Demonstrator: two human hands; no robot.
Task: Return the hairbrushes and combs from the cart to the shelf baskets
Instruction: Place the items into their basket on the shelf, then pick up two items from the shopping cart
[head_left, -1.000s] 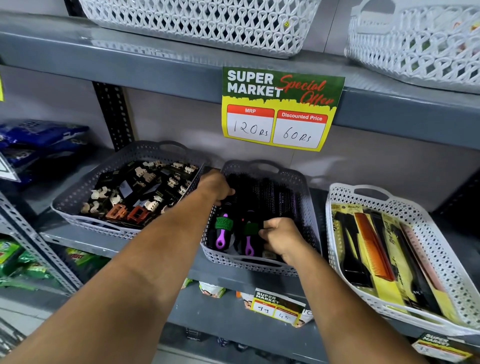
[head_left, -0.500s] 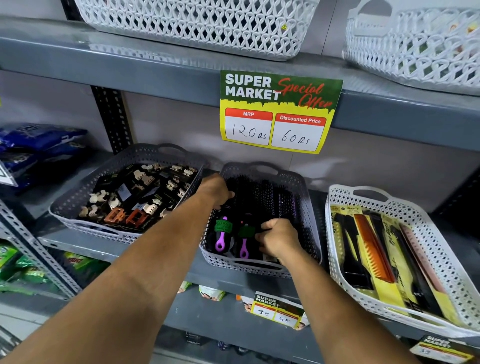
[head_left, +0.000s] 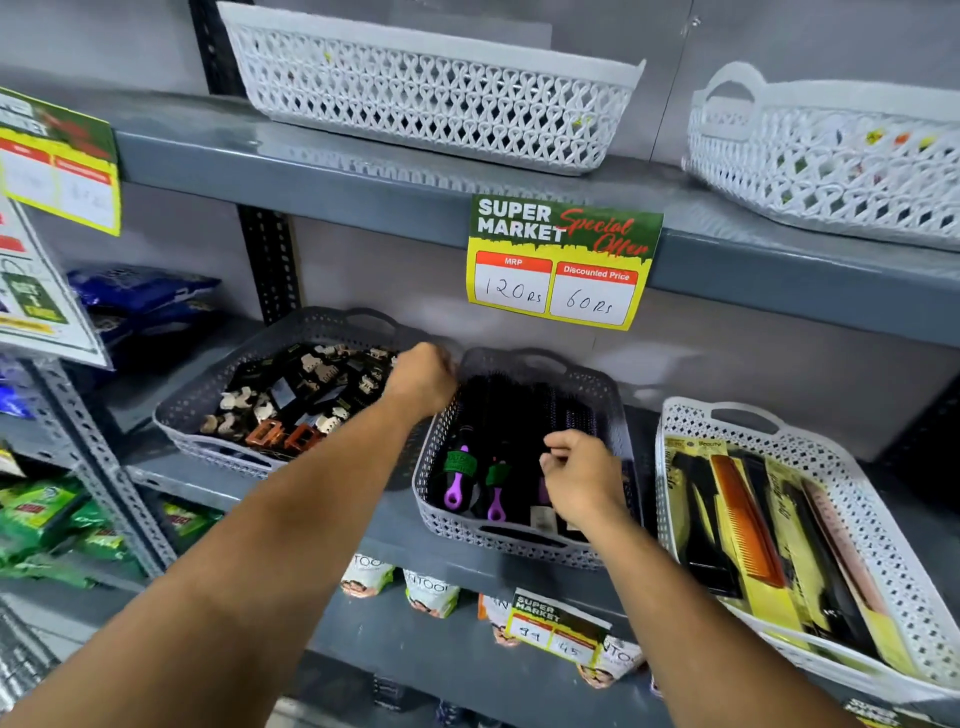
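A grey basket (head_left: 519, 545) on the middle shelf holds black round hairbrushes (head_left: 514, 405), two with purple handles (head_left: 454, 488). My left hand (head_left: 423, 382) is a closed fist at the basket's far left rim and seems to grip it; its fingers are hidden. Just above the brushes at the basket's right side hovers my right hand (head_left: 582, 478), fingers loosely curled and apart, holding nothing. To the right, a white basket (head_left: 670, 467) holds packaged combs (head_left: 743, 519) in black and orange. The cart is out of view.
A grey basket of hair clips (head_left: 208, 395) stands left of the brush basket. A price sign (head_left: 563, 260) hangs from the upper shelf, which carries two white baskets (head_left: 431, 104) (head_left: 831, 156). Packets (head_left: 426, 592) lie on the shelf below, green packs (head_left: 41, 519) at the left.
My right hand has let go of the brushes, lifted slightly and spread its fingers. My left hand has shifted toward the basket's far left corner. The view has tilted upward.
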